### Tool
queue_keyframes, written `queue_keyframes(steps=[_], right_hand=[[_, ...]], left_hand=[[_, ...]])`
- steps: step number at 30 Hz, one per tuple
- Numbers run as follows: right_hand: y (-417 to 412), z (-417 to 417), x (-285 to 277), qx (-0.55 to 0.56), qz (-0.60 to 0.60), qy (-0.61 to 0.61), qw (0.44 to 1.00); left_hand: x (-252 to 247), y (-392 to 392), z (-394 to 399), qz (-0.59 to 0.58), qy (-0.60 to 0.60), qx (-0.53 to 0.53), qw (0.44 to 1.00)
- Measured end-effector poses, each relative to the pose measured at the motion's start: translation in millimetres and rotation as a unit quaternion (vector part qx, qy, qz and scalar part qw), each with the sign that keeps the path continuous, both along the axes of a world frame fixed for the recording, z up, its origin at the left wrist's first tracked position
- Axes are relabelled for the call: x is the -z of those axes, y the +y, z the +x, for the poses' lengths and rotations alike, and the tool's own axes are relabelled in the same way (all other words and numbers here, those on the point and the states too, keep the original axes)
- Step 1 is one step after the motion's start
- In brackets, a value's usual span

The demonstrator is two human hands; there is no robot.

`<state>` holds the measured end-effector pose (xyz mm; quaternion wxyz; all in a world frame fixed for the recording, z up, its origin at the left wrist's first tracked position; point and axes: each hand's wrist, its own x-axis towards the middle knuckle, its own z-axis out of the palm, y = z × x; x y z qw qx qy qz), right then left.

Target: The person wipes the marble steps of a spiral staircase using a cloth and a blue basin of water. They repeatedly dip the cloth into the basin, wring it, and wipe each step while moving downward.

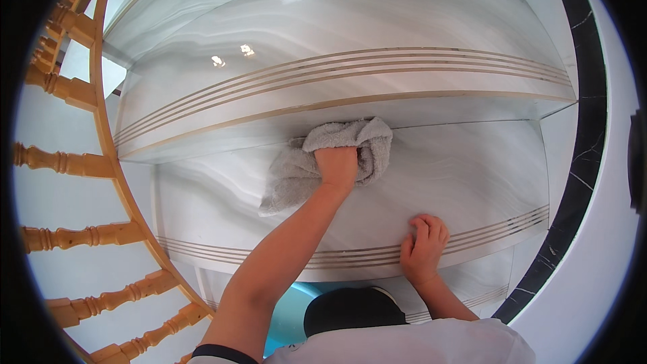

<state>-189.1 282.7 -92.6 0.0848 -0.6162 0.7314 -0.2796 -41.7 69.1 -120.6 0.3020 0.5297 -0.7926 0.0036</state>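
My left hand (337,164) is pushed into a crumpled grey terry towel (374,149), whose folds hide the fingers. The towel lies on a glossy, white-veined stair tread (470,172), its far side against the riser (455,110) of the step above. One flatter end of the cloth trails to the left over the tread. My right hand (425,250) rests on the grooved front edge of the same tread, holding nothing, with the thumb apart from its loosely bent fingers.
Turned wooden balusters (65,160) and a curved wooden rail (112,146) line the left side. Black marble-look trim (586,151) borders the right wall. Below the tread, a light-blue basin (288,321) sits partly hidden beside my dark-clothed leg. Another grooved step (354,30) rises ahead.
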Motion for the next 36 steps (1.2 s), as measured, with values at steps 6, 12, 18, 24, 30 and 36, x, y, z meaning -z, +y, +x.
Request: queue_keyframes(steps=[6, 12, 18, 24, 30, 36], right_hand=[[1, -1, 1, 0.013, 0.017, -0.004, 1.000], [0, 1, 1, 0.004, 0.010, 0.000, 1.000], [0, 4, 0, 0.008, 0.015, 0.007, 1.000], [-1, 2, -3, 0.007, 0.028, -0.017, 0.999], [3, 2, 4, 0.008, 0.019, 0.010, 1.000], [0, 1, -1, 0.004, 0.008, 0.009, 1.000]], left_hand=[[-22, 5, -6, 0.008, 0.113, 0.009, 0.994], [-16, 16, -7, 0.100, 0.183, -0.026, 0.978], [2, 8, -3, 0.044, 0.145, -0.033, 0.988], [-21, 8, -6, -0.020, 0.064, 0.018, 0.998], [-21, 13, -10, 0.121, 0.267, 0.006, 0.956], [-22, 8, -14, 0.061, 0.186, 0.019, 0.980]])
